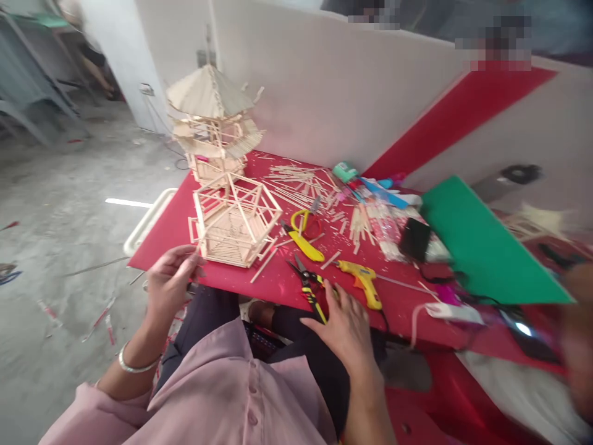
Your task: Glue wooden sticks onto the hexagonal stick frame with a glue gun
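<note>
My left hand point(173, 278) is beside the near left corner of a hexagonal stick frame point(234, 222) made of thin wooden sticks. Its thumb and fingers are pinched together; whatever is between them is too small to make out. My right hand point(345, 321) lies with fingers apart at the table's front edge, touching or just beside the yellow-and-black handles of some cutting shears point(308, 281). A yellow glue gun point(364, 281) rests right of the shears. Behind them lie a yellow utility knife point(306, 245) and scissors with yellow and red handles point(300, 222).
A tiered stick pagoda point(210, 96) stands at the back left of the red table point(162, 247). Loose sticks point(301, 182) are scattered behind the tools. Rightward are a black phone-like object point(414, 240), a green board point(486, 247) and a white power strip point(454, 313). A person's blurred arm point(577, 340) shows far right.
</note>
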{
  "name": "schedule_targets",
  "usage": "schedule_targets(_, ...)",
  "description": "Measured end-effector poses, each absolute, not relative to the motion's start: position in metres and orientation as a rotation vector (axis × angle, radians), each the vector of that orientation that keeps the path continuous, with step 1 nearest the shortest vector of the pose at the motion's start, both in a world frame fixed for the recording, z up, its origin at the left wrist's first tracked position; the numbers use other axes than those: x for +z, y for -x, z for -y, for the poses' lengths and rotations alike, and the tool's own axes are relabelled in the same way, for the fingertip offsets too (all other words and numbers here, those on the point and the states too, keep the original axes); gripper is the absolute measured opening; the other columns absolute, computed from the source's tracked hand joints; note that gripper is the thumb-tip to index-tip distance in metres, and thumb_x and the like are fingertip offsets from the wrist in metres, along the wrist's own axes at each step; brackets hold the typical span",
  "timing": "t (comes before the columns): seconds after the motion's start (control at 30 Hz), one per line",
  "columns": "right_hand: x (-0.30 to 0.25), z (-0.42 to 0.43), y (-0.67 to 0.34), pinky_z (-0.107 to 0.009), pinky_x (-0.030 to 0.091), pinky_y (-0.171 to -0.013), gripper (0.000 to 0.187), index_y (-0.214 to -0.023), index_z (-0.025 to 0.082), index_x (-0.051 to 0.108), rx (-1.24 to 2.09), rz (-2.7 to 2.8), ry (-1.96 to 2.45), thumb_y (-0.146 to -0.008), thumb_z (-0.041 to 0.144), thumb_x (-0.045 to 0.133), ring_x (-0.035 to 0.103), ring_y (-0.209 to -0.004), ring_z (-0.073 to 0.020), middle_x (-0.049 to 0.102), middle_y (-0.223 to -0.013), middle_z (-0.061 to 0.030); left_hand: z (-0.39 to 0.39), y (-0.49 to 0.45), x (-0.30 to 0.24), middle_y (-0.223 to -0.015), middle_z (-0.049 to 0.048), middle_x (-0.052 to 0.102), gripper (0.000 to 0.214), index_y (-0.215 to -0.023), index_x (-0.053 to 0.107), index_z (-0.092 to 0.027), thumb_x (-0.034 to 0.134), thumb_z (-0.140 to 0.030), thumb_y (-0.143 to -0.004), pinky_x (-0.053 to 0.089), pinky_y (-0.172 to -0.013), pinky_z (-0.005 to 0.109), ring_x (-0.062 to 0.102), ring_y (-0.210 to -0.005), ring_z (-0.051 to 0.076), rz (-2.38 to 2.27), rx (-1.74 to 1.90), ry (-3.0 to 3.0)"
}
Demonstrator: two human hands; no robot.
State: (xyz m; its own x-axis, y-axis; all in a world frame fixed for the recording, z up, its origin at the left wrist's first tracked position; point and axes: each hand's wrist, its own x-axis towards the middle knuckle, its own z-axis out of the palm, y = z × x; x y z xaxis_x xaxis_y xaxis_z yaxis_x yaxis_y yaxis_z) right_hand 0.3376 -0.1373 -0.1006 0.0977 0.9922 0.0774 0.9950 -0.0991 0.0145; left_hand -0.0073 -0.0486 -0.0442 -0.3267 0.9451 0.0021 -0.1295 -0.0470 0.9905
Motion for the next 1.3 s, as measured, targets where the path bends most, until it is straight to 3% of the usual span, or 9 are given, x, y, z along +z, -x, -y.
schedule_targets(0.17, -0.107, 0.134, -0.347, -0.049, 0.048, -0.096, 0.088, -0.152, 0.015, 0.036, -0.191, 2.196, 2.262, -0.08, 0.055, 0.067, 0.056, -0.123, -0.0381, 0.056, -0.139, -0.0231, 0.04, 0.007, -0.038, -0.054, 0.001, 0.064, 0.036, -0.087, 0.071, -0.012, 0.084, -0.041, -0.07, 0.037, -0.034, 0.019, 0.05, -0.035, 0.009, -1.172, 1.374, -0.829)
schedule_targets(0.5, -0.089, 0.13, -0.335, -0.051, 0.046, -0.1, 0.086, -0.149, 0.019, 0.044, -0.031, 2.111, 2.271, -0.078, 0.059, 0.071, 0.056, -0.126, -0.0375, 0.056, -0.14, -0.0208, 0.037, 0.01, -0.045, -0.056, 0.0003, 0.064, 0.026, -0.087, 0.075, -0.015, 0.083, -0.036, -0.072, 0.036, -0.036, 0.018, 0.05, -0.041, 0.009, -1.183, 1.374, -0.871)
schedule_targets(0.63, -0.074, 0.12, -0.34, -0.045, 0.048, -0.101, 0.063, -0.136, 0.018, 0.059, 0.012, 1.981, 2.048, -0.089, 0.059, 0.058, 0.061, -0.121, -0.0307, 0.064, -0.132, -0.0172, 0.036, 0.009, -0.042, -0.06, 0.0016, 0.066, 0.03, -0.088, 0.077, -0.016, 0.086, -0.037, -0.067, 0.042, -0.041, 0.019, 0.053, -0.046, 0.009, -1.229, 1.379, -0.857)
schedule_targets(0.73, -0.061, 0.11, -0.354, -0.043, 0.051, -0.093, 0.041, -0.122, 0.017, 0.069, -0.112, 1.708, 2.216, -0.095, 0.041, 0.049, 0.065, -0.108, -0.0284, 0.07, -0.119, -0.016, 0.037, 0.006, -0.036, -0.058, 0.0007, 0.065, 0.031, -0.086, 0.077, -0.016, 0.087, -0.037, -0.065, 0.04, -0.038, 0.019, 0.052, -0.044, 0.009, -1.247, 1.381, -0.824)
schedule_targets(0.8, -0.056, 0.105, -0.369, -0.044, 0.051, -0.086, 0.042, -0.124, 0.015, 0.068, -0.146, 1.474, 2.531, -0.091, 0.031, 0.048, 0.066, -0.104, -0.0312, 0.07, -0.117, -0.0187, 0.036, 0.005, -0.035, -0.054, -0.0007, 0.062, 0.03, -0.084, 0.077, -0.016, 0.087, -0.037, -0.066, 0.037, -0.035, 0.019, 0.049, -0.04, 0.008, -1.247, 1.384, -0.816)
schedule_targets(0.87, -0.055, 0.102, -0.387, -0.043, 0.051, -0.078, 0.047, -0.126, 0.012, 0.067, -0.014, 1.33, 2.779, -0.085, 0.03, 0.05, 0.067, -0.099, -0.0331, 0.07, -0.112, -0.021, 0.036, 0.003, -0.037, -0.052, -0.0012, 0.061, 0.029, -0.084, 0.076, -0.016, 0.085, -0.037, -0.067, 0.036, -0.035, 0.019, 0.049, -0.038, 0.008, -1.239, 1.398, -0.817)
schedule_targets(1.0, -0.071, 0.099, -0.42, -0.04, 0.048, -0.065, 0.04, -0.107, 0.016, 0.073, 0.222, 1.303, 2.798, -0.08, 0.035, 0.051, 0.069, -0.085, -0.034, 0.073, -0.093, -0.0191, 0.037, 0.001, -0.044, -0.052, -0.0005, 0.061, 0.027, -0.084, 0.075, -0.015, 0.082, -0.038, -0.071, 0.035, -0.035, 0.018, 0.048, -0.038, 0.008, -1.191, 1.384, -0.82)
schedule_targets(1.13, -0.087, 0.097, -0.429, -0.041, 0.044, -0.051, 0.018, -0.075, 0.023, 0.064, 0.345, 1.014, 2.578, -0.071, 0.04, 0.059, 0.061, -0.056, -0.0312, 0.064, -0.059, -0.0119, 0.038, -0.001, -0.04, -0.052, 0.0005, 0.061, 0.034, -0.08, 0.073, -0.014, 0.083, -0.045, -0.069, 0.036, -0.036, 0.019, 0.049, -0.039, 0.009, -1.159, 1.366, -0.805)
schedule_targets(1.3, -0.062, 0.121, -0.373, -0.031, 0.053, -0.062, 0.051, -0.096, 0.021, 0.058, 0.651, 0.814, 1.741, -0.06, 0.051, 0.08, 0.065, -0.064, -0.0192, 0.067, -0.075, 0.0001, 0.042, 0.0, -0.034, -0.053, 0.0, 0.062, 0.038, -0.082, 0.073, -0.012, 0.083, -0.047, -0.07, 0.036, -0.039, 0.018, 0.048, -0.042, 0.007, -1.195, 1.339, -0.851)
